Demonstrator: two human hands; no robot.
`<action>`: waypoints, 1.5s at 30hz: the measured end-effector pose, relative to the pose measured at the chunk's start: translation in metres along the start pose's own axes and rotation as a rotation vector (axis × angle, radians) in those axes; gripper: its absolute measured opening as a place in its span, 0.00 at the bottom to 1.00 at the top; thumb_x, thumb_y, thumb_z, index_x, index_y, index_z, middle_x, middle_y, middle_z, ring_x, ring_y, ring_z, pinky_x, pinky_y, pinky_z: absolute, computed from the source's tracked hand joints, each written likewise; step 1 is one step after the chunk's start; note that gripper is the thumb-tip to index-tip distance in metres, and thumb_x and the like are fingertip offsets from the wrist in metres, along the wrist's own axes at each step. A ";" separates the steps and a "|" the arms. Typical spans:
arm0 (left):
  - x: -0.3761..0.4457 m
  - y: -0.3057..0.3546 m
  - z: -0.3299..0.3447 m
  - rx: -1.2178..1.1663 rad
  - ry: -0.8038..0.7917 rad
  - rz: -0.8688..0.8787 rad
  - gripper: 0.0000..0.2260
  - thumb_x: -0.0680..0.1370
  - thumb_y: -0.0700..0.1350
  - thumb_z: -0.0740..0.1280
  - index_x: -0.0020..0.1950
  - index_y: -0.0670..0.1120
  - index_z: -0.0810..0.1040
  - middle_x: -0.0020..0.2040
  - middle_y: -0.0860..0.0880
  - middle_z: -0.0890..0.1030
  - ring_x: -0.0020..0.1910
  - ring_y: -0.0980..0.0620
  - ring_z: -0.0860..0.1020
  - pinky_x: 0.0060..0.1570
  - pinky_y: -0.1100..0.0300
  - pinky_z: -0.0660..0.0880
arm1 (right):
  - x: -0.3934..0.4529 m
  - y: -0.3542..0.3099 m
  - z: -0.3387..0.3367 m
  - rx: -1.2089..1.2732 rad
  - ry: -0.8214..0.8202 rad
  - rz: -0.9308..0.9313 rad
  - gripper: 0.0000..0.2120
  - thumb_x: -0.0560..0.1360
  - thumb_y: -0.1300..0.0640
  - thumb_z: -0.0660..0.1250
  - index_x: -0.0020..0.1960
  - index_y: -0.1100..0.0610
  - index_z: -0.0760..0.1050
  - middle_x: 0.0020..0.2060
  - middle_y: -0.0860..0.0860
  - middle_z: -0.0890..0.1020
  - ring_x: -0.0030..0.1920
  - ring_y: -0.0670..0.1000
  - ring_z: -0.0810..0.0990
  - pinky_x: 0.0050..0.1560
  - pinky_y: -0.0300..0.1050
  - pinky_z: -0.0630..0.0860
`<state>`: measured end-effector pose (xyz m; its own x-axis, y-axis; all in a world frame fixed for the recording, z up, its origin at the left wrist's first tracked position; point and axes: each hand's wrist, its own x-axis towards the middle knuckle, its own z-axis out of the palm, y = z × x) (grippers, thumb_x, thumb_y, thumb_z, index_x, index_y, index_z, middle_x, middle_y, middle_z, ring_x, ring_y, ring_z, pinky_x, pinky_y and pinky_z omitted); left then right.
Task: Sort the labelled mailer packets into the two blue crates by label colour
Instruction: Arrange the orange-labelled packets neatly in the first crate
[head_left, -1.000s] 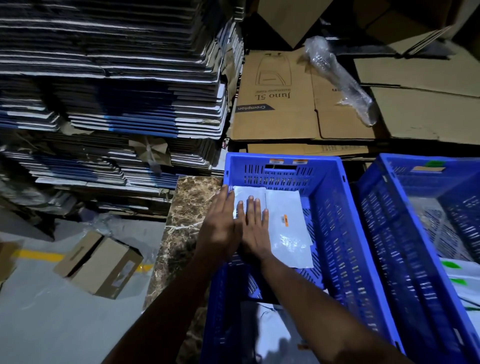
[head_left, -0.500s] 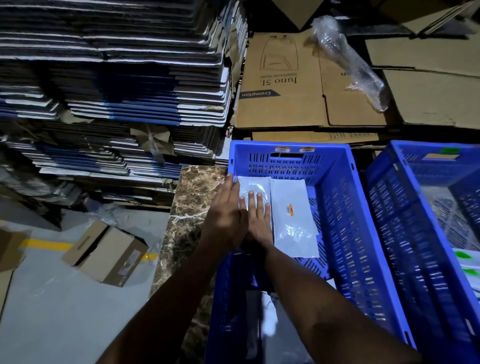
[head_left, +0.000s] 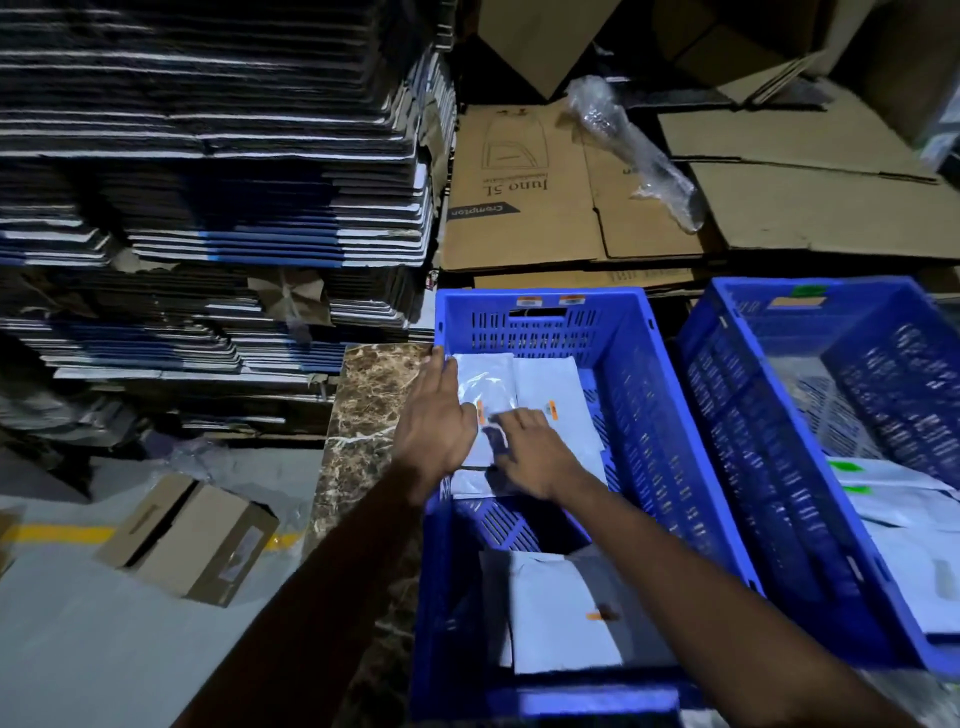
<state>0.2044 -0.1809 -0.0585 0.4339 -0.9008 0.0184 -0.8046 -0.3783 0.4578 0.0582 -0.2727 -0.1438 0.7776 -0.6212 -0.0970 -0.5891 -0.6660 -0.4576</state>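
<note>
The slatted blue plastic crate on the left (head_left: 631, 364) holds white plastic mailer packets with orange labels: two lie side by side at its far end, the left one (head_left: 485, 387) glossy and the right one (head_left: 553, 402) flat beside it, and another orange-labelled packet (head_left: 558, 613) lies at the near end. The second blue plastic crate on the right (head_left: 737, 415) holds white packets with green labels (head_left: 893, 488) at its near side. The left hand (head_left: 434, 428) rests flat, fingers straight, on the left edge of the glossy packet by the crate wall. The right hand (head_left: 532, 452) lies over the packets' near ends, its fingers blurred, so whether it pinches anything cannot be told. The crates stand on a brown marbled slab (head_left: 371, 410), with flattened brown cardboard boxes (head_left: 524, 208) behind.

Half a second ago the hands lay close together with fingers pointing away; now the right hand has turned and slid toward the right, uncovering an orange label on the glossy packet
</note>
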 end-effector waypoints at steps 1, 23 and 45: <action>-0.001 0.000 0.000 0.004 -0.008 -0.004 0.29 0.82 0.48 0.56 0.81 0.42 0.50 0.82 0.46 0.45 0.80 0.49 0.46 0.78 0.56 0.45 | -0.015 0.006 -0.005 0.039 -0.073 -0.014 0.21 0.71 0.50 0.63 0.64 0.51 0.69 0.60 0.55 0.76 0.62 0.58 0.71 0.63 0.54 0.71; 0.002 -0.001 0.001 0.046 -0.036 -0.019 0.31 0.80 0.50 0.56 0.81 0.43 0.50 0.82 0.47 0.45 0.80 0.49 0.46 0.78 0.54 0.47 | -0.109 0.031 -0.085 0.716 -0.464 0.108 0.10 0.72 0.61 0.77 0.47 0.56 0.76 0.36 0.46 0.73 0.32 0.50 0.68 0.31 0.44 0.64; -0.001 -0.003 0.005 -0.067 0.090 0.081 0.31 0.77 0.50 0.53 0.80 0.44 0.55 0.81 0.46 0.51 0.80 0.50 0.49 0.76 0.59 0.42 | 0.044 0.065 -0.033 -0.240 0.120 0.170 0.29 0.83 0.44 0.53 0.81 0.49 0.50 0.81 0.52 0.49 0.80 0.59 0.46 0.77 0.62 0.52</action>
<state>0.2043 -0.1800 -0.0639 0.4059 -0.9037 0.1362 -0.8110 -0.2875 0.5096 0.0471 -0.3569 -0.1490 0.6403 -0.7669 -0.0426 -0.7547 -0.6179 -0.2203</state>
